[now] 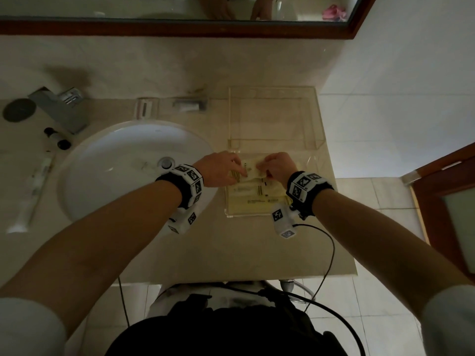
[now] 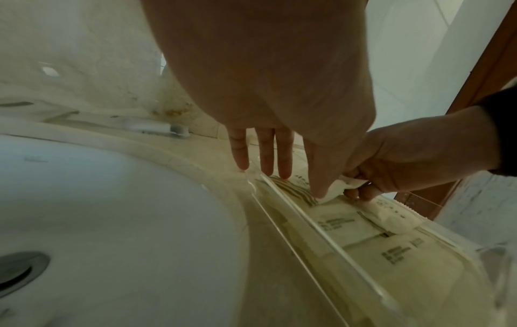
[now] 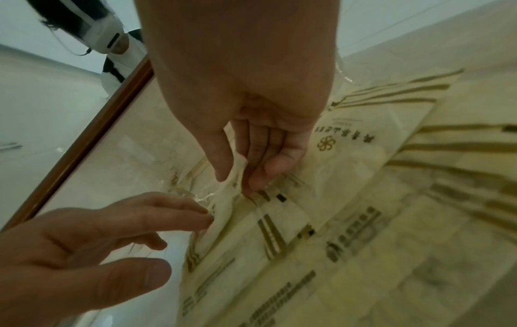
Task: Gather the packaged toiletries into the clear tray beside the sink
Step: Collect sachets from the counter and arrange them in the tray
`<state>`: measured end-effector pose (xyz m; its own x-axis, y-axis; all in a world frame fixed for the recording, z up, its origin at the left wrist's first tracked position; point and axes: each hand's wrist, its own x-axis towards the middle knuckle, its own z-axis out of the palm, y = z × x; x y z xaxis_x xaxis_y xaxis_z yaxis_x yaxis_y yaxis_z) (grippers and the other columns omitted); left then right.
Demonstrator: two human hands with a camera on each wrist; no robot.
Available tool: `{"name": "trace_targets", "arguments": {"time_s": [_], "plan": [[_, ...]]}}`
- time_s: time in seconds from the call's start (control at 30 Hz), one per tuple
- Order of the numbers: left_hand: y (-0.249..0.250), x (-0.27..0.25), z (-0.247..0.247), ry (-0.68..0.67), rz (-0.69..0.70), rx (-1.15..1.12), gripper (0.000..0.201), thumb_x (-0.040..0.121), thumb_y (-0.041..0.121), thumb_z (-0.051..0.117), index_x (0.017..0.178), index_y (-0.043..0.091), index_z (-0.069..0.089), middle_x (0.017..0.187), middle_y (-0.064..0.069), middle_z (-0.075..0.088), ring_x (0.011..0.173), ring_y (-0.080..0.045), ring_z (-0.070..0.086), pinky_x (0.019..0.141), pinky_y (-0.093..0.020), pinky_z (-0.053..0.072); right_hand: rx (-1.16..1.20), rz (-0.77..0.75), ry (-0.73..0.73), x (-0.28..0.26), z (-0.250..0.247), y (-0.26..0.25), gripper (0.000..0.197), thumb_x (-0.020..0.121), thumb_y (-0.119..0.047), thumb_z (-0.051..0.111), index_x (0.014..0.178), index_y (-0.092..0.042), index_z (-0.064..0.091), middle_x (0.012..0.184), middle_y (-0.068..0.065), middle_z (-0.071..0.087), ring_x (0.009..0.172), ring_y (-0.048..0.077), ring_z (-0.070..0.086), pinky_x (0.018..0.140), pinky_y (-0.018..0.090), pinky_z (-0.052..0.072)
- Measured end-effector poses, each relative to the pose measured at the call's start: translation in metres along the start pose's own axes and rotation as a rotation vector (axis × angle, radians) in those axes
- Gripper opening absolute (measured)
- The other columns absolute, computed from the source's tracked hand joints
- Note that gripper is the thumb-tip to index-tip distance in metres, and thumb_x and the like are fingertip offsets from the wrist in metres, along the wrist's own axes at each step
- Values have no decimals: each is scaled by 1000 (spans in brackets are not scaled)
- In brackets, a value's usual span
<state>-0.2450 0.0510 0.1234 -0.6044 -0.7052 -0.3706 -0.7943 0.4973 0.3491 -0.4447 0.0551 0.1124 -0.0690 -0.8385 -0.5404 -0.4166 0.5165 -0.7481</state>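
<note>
From the head camera, you stand at a beige vanity counter (image 1: 257,253) with the white sink basin (image 1: 115,160) to your left and both hands meeting over a shallow clear tray (image 1: 231,214) just right of the basin. Cream packets with gold stripes (image 1: 257,194) lie flat inside that tray, and a taller clear box (image 1: 312,119) stands behind it, its near edge just beside the tray's far end. Your left hand (image 1: 221,170) lays straight fingers on the topmost packet (image 1: 253,167) while your right hand (image 1: 279,167) curls over its other end. A faucet (image 1: 60,109), two small dark-capped bottles (image 1: 57,137) and a wrapped toothbrush (image 1: 33,191) sit on the counter left of the basin, well apart from the tray. In the left wrist view, your left fingers (image 2: 265,154) reach down relaxed and straight, tips touching the striped packet at the tray's rim (image 2: 321,230); across from them your right hand (image 2: 405,159) pinches a raised white edge of the packet. In the right wrist view, your right thumb and fingers (image 3: 268,159) grasp a lifted fold of the packet (image 3: 232,190), and your left hand (image 3: 84,243) comes in open, its fingertips against the same packet, with more printed packets (image 3: 363,232) overlapping beneath.
</note>
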Motion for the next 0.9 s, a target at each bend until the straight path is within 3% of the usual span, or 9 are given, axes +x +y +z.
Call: {"name": "trace_targets", "arguments": {"time_s": [0.07, 0.13, 0.2, 0.27, 0.37, 0.47, 0.63, 0.9], "plan": [[1, 0, 1, -49, -3, 49, 40, 92, 34, 54, 132, 39, 53, 140, 3, 41, 123, -19, 43, 99, -40, 42, -116, -5, -19, -2, 0, -3, 21, 79, -20, 75, 70, -8, 60, 73, 12, 64, 70, 27, 63, 80, 48, 58], [0, 1, 2, -76, 1, 84, 42, 94, 35, 51, 136, 39, 49, 143, 3, 38, 125, -20, 42, 100, -39, 42, -364, -19, -16, -5, -2, -4, 30, 78, -34, 75, 89, -9, 63, 84, 8, 68, 79, 25, 67, 79, 40, 57], [-1, 0, 3, -82, 0, 100, 43, 94, 36, 50, 137, 41, 46, 145, 3, 37, 125, -20, 42, 100, -38, 41, -661, -85, 46, -9, -5, -7, 44, 77, -47, 72, 103, -15, 56, 90, 1, 62, 83, 22, 62, 74, 33, 52], [-2, 1, 2, -84, -1, 108, 43, 94, 37, 49, 137, 43, 45, 146, 3, 36, 126, -20, 42, 101, -37, 40, -808, -196, 84, -12, -7, -8, 48, 78, -49, 70, 108, -18, 49, 88, 0, 57, 81, 22, 57, 69, 31, 45], [-2, 2, 2, -79, 3, 119, 42, 94, 40, 49, 136, 42, 47, 145, 2, 36, 126, -20, 41, 102, -37, 39, -842, -312, -1, -9, -6, -8, 39, 82, -41, 68, 113, -23, 51, 92, 0, 61, 82, 21, 58, 71, 31, 45], [-1, 5, 3, -45, -1, 126, 39, 92, 40, 52, 131, 42, 53, 140, 2, 42, 119, -21, 47, 98, -35, 39, -816, -307, -90, -5, -5, -8, 36, 82, -36, 69, 114, -28, 56, 99, -1, 64, 91, 21, 61, 80, 34, 50], [2, 7, 3, 17, 15, 208, 36, 91, 39, 55, 127, 39, 56, 130, -1, 47, 114, -21, 49, 97, -35, 36, -811, -266, -99, 1, -2, -2, 41, 80, -38, 70, 116, -27, 57, 109, 3, 64, 97, 22, 59, 82, 34, 49], [3, 10, 9, 32, 11, 267, 39, 91, 36, 54, 130, 34, 51, 129, -4, 46, 113, -24, 50, 95, -37, 35, -833, -249, -90, 1, 0, 1, 42, 81, -39, 68, 120, -28, 55, 108, 1, 66, 95, 21, 60, 80, 31, 49]]}}
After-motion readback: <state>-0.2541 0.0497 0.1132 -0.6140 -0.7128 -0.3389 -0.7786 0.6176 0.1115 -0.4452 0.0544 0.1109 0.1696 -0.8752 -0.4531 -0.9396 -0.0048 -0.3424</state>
